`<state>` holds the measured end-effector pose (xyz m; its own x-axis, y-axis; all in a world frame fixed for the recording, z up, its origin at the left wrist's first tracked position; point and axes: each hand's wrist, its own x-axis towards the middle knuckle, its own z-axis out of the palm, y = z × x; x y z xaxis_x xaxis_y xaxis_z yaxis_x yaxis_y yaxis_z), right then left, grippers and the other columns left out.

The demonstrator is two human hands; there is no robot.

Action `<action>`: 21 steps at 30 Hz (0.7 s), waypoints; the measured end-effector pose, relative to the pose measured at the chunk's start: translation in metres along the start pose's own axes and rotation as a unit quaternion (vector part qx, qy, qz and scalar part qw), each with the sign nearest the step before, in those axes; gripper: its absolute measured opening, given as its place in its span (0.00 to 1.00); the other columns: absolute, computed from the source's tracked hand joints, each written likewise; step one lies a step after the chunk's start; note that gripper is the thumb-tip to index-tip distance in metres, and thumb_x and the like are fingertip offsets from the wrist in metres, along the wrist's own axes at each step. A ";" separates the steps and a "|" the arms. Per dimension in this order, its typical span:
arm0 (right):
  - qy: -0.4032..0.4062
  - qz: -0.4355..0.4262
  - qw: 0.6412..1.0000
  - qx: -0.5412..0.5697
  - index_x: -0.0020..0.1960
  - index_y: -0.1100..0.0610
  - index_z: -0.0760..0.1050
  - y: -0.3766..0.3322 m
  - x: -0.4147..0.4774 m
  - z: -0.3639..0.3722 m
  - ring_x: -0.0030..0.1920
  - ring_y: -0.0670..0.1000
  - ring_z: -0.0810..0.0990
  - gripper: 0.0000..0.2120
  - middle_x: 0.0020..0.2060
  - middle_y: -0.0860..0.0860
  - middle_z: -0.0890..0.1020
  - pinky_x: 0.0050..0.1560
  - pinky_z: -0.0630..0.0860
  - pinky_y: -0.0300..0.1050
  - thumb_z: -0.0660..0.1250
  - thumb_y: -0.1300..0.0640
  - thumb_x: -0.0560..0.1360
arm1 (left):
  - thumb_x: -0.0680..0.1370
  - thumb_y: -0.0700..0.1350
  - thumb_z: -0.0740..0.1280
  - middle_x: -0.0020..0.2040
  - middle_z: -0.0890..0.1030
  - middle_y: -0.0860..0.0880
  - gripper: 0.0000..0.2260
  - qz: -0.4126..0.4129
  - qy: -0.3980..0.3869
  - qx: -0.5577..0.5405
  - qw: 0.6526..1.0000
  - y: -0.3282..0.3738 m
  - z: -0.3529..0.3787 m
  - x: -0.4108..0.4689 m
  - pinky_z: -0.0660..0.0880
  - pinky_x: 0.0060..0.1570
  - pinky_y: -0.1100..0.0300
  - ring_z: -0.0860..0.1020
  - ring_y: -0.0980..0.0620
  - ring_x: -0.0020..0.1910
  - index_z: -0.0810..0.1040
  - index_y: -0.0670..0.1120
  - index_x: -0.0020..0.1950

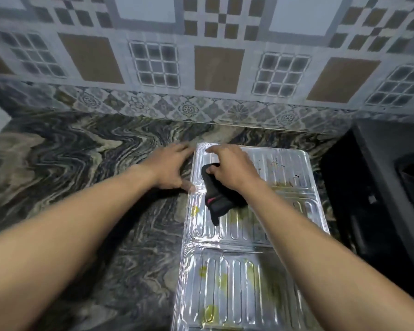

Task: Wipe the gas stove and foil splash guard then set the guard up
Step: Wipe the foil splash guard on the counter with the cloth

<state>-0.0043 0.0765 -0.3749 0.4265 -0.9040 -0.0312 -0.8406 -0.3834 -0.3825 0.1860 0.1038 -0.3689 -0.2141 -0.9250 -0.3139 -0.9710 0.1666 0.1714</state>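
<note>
The foil splash guard [282, 173] lies flat on the marbled counter, unfolded in ribbed panels that run toward me, with yellow and brown stains on it. My right hand [230, 168] presses a black cloth [216, 199] with a pink mark onto the far panel. My left hand [171, 167] rests flat with fingers spread on the counter, its fingertips touching the guard's left edge. The black gas stove [378, 187] stands at the right, partly cut off by the frame.
The marbled counter [81, 168] stretches to the left and toward me. A patterned tile wall [201, 68] rises right behind the guard. A white surface shows at the far left edge.
</note>
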 end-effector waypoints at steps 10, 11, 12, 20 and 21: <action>-0.019 -0.078 0.996 -0.035 0.80 0.54 0.53 0.006 -0.043 0.064 0.79 0.54 0.49 0.25 0.79 0.52 0.57 0.77 0.44 0.58 0.46 0.48 0.85 | 0.53 0.80 0.67 0.80 0.33 0.54 0.66 0.028 -0.126 0.070 0.989 -0.023 0.017 0.037 0.46 0.76 0.37 0.39 0.45 0.80 0.36 0.56 0.79; -0.015 -0.095 0.994 -0.048 0.80 0.54 0.53 0.005 -0.039 0.066 0.79 0.54 0.50 0.25 0.79 0.52 0.57 0.77 0.45 0.58 0.46 0.48 0.85 | 0.53 0.80 0.67 0.80 0.34 0.54 0.67 0.027 -0.127 0.065 0.989 -0.024 0.018 0.037 0.45 0.76 0.37 0.39 0.45 0.80 0.36 0.55 0.80; -0.013 -0.101 0.993 -0.058 0.80 0.54 0.52 0.006 -0.033 0.068 0.79 0.53 0.50 0.25 0.79 0.52 0.57 0.78 0.46 0.58 0.46 0.48 0.85 | 0.52 0.80 0.67 0.80 0.34 0.54 0.67 0.027 -0.128 0.062 0.989 -0.024 0.018 0.038 0.44 0.75 0.37 0.38 0.45 0.80 0.36 0.55 0.80; -0.056 -0.048 0.996 -0.044 0.81 0.54 0.46 0.027 0.014 0.055 0.80 0.52 0.44 0.26 0.80 0.51 0.50 0.78 0.41 0.55 0.43 0.47 0.85 | 0.48 0.82 0.63 0.80 0.35 0.53 0.69 0.021 -0.138 0.066 0.988 -0.022 0.016 0.038 0.47 0.76 0.37 0.38 0.45 0.79 0.35 0.54 0.79; -0.055 -0.036 0.997 -0.043 0.81 0.54 0.46 0.032 0.016 0.053 0.80 0.52 0.44 0.26 0.80 0.52 0.49 0.78 0.40 0.55 0.43 0.47 0.85 | 0.48 0.82 0.63 0.80 0.35 0.53 0.69 0.020 -0.140 0.066 0.988 -0.021 0.015 0.038 0.47 0.76 0.37 0.38 0.45 0.79 0.35 0.55 0.79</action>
<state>-0.0063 0.0595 -0.4363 0.5174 -0.8487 -0.1091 -0.8296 -0.4663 -0.3072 0.1970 0.0704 -0.3989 -0.2554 -0.7897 -0.5578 -0.9626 0.2615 0.0705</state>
